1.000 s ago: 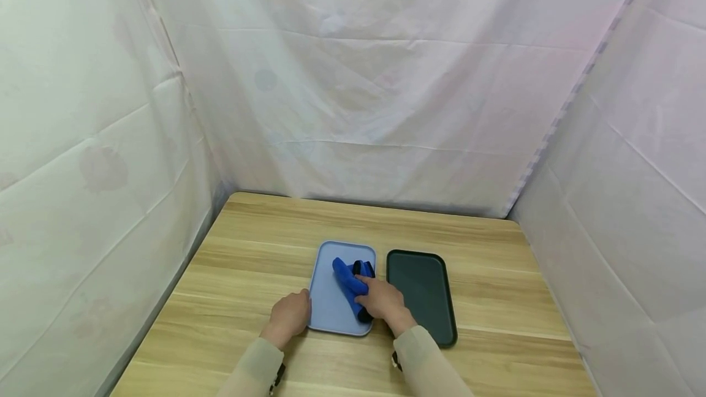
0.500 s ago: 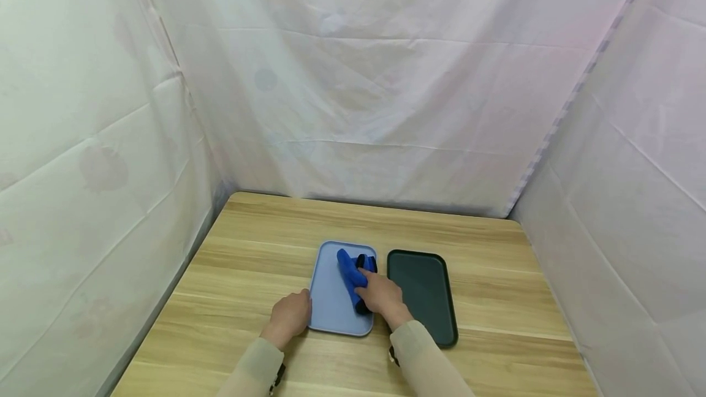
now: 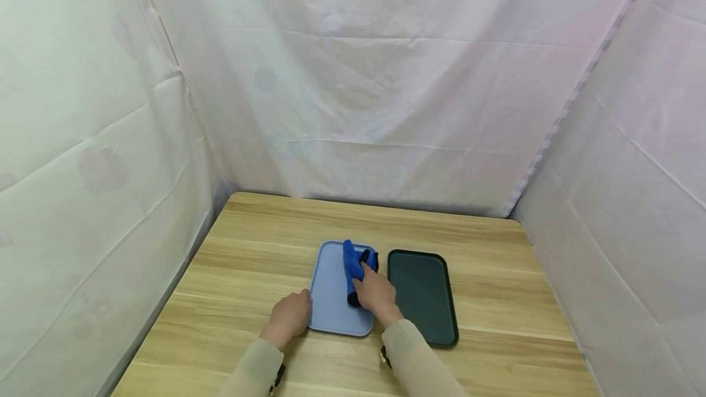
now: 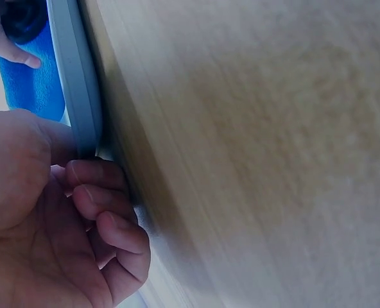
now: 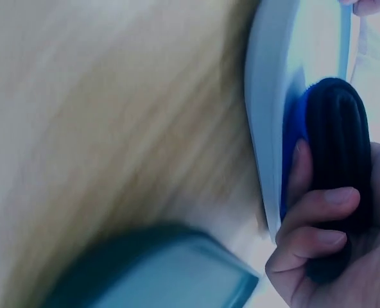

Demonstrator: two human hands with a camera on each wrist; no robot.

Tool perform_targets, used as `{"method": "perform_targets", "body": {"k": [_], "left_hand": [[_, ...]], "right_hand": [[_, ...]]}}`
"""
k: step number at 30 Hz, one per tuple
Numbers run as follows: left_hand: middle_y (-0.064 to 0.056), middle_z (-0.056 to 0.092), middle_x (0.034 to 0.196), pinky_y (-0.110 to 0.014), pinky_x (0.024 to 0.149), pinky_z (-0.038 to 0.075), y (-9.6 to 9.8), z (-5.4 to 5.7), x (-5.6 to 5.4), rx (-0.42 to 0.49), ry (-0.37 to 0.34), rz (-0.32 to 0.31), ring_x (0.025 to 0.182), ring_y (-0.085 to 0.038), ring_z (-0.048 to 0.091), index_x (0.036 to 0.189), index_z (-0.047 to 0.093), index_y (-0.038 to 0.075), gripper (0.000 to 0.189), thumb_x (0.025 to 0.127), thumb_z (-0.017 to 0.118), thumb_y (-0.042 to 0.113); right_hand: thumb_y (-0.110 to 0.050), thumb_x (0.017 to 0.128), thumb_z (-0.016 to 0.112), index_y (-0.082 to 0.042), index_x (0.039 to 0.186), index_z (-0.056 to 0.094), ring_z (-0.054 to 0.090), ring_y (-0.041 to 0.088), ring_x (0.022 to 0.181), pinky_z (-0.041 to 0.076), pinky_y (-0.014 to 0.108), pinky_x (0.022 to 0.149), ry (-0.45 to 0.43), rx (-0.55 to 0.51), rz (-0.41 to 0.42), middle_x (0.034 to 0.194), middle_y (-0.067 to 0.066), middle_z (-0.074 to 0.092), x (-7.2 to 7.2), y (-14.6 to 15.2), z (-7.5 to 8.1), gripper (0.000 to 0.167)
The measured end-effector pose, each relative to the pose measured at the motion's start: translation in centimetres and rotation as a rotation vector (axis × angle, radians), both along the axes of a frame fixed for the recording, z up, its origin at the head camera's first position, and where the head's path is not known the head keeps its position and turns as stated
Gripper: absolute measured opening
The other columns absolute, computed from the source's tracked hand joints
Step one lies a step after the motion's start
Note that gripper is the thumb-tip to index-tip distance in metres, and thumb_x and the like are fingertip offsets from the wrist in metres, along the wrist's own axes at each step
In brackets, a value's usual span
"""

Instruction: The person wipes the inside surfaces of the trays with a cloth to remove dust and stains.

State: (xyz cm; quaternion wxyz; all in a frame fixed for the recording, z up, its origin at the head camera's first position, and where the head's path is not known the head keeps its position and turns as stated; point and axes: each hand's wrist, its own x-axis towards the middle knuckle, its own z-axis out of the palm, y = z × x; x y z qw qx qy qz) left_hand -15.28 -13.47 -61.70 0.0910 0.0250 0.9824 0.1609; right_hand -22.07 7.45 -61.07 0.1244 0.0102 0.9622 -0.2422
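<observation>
A light-blue tray [image 3: 334, 316] lies on the wooden table, and my left hand [image 3: 291, 313] pinches its left edge. In the left wrist view the thumb lies at the tray's rim [image 4: 81, 77] with the other fingers curled beneath. My right hand [image 3: 376, 293] grips a bunched blue cloth [image 3: 350, 265] with black edging, over the right part of that tray. Up close in the right wrist view, my fingers [image 5: 312, 247] curl round the cloth's thick black part [image 5: 337, 141], against the tray surface. Part of the cloth is hidden under my palm.
A dark green tray [image 3: 420, 296] lies just right of the light-blue one, a narrow gap between them. White curtains [image 3: 364, 90] surround the wooden table [image 3: 231, 299] at the back and both sides.
My right hand has pushed the blue cloth up the tray, away from me, and the cloth has turned more upright. My left hand has stayed at the tray's edge.
</observation>
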Motion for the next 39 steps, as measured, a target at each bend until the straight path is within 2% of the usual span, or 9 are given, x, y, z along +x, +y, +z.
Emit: {"method": "perform_targets", "body": {"k": [6,10,14,19,24,27,31,33,39], "left_hand": [[-0.018,0.067,0.076,-0.049,0.059,0.056,-0.1,-0.1,0.0,-0.006,0.009,-0.007,0.069,-0.036,0.069,0.105,0.064,-0.003,0.021,0.105,0.055,0.016],[-0.018,0.067,0.075,-0.048,0.058,0.055,-0.1,-0.1,-0.1,-0.005,0.007,-0.014,0.068,-0.036,0.069,0.104,0.064,-0.003,0.021,0.105,0.054,0.016],[-0.018,0.067,0.075,-0.049,0.058,0.055,-0.1,-0.2,-0.2,0.0,-0.002,-0.009,0.067,-0.036,0.069,0.102,0.063,-0.003,0.021,0.105,0.054,0.016],[-0.018,0.067,0.076,-0.048,0.058,0.055,0.0,-0.2,-0.2,0.0,-0.004,-0.004,0.068,-0.036,0.069,0.104,0.064,-0.003,0.022,0.106,0.054,0.017],[-0.018,0.067,0.075,-0.047,0.057,0.055,0.0,-0.2,-0.3,0.005,0.003,-0.008,0.066,-0.035,0.069,0.104,0.064,-0.003,0.021,0.106,0.054,0.016],[-0.018,0.067,0.074,-0.046,0.056,0.056,0.0,-0.1,-0.2,-0.007,0.011,-0.015,0.065,-0.034,0.069,0.106,0.064,-0.004,0.022,0.106,0.054,0.015],[-0.018,0.067,0.074,-0.043,0.053,0.056,-0.1,0.0,-0.2,-0.024,0.02,-0.027,0.064,-0.032,0.069,0.111,0.065,-0.007,0.024,0.106,0.054,0.014],[-0.019,0.068,0.074,-0.042,0.053,0.056,0.0,0.1,-0.1,-0.026,0.019,-0.029,0.063,-0.031,0.069,0.113,0.065,-0.008,0.025,0.106,0.054,0.014],[-0.017,0.067,0.073,-0.042,0.053,0.056,0.1,0.2,-0.1,-0.021,0.012,-0.024,0.063,-0.03,0.068,0.11,0.065,-0.006,0.024,0.106,0.054,0.014]], "right_hand": [[-0.042,0.102,0.062,-0.016,0.153,0.051,0.072,0.039,0.092,0.056,0.054,0.072,0.016,0.005,-0.059,0.125,0.021,0.072,-0.1,-1.1,-0.2,0.059],[-0.043,0.103,0.059,-0.015,0.155,0.048,0.071,0.039,0.093,0.056,0.054,0.074,0.012,0.014,-0.074,0.127,0.021,0.071,-0.3,-1.6,-0.3,0.06],[-0.042,0.104,0.059,-0.011,0.157,0.044,0.072,0.038,0.093,0.056,0.052,0.076,0.007,0.013,-0.065,0.12,0.021,0.074,-0.6,-1.9,-0.3,0.063],[-0.039,0.104,0.06,-0.01,0.161,0.036,0.07,0.03,0.074,0.055,0.049,0.071,0.008,0.026,-0.005,0.091,0.015,0.076,-0.9,-2.0,-0.3,0.068],[-0.034,0.106,0.058,-0.011,0.162,0.034,0.06,0.021,0.057,0.049,0.042,0.061,-0.013,-0.019,0.061,0.065,0.005,0.064,-1.2,-1.8,0.0,0.066],[-0.033,0.106,0.058,-0.01,0.162,0.034,0.063,0.023,0.06,0.051,0.043,0.063,-0.023,-0.039,0.084,0.069,0.009,0.067,-1.4,-1.7,0.1,0.065],[-0.033,0.106,0.059,-0.008,0.161,0.035,0.072,0.033,0.08,0.057,0.05,0.076,-0.021,-0.057,0.101,0.095,0.02,0.075,-1.5,-1.7,0.1,0.065],[-0.032,0.105,0.06,-0.007,0.161,0.035,0.073,0.035,0.087,0.058,0.052,0.081,-0.018,-0.067,0.107,0.101,0.021,0.075,-1.6,-1.7,0.0,0.066],[-0.033,0.107,0.056,-0.008,0.163,0.03,0.066,0.023,0.066,0.055,0.044,0.069,-0.047,-0.092,0.115,0.07,0.009,0.066,-1.8,-2.2,-0.1,0.067]]}}
